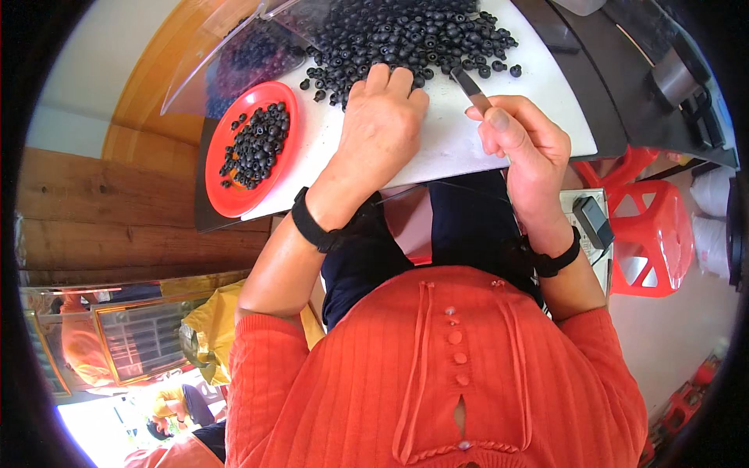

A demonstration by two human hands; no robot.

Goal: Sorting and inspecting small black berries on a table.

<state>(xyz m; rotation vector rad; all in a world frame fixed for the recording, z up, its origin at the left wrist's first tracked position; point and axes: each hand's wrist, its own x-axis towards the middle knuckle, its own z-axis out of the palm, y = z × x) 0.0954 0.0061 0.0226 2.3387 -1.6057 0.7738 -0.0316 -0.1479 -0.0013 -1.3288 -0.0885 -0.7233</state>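
Note:
A heap of small round black parts (390, 35), several with a hole or rim, covers the far part of the white tabletop. My left hand (382, 117) is at the heap's near edge, back upward and fingers curled down among the parts. Its fingertips are hidden, so what they hold does not show. To the right, my right hand (530, 140) grips a small knife-like tool (473, 91), its dark flat tip pointing up and left toward the heap. A red plate (228, 201) at the left of the table carries more small black parts (257, 144).
A clear plastic bin (195, 82) with black parts leans by the heap. Right of me are a red stool (659, 234), a dark device (593, 222) and a metal cup (677, 82). Another person (175, 402) appears far off at the lower left.

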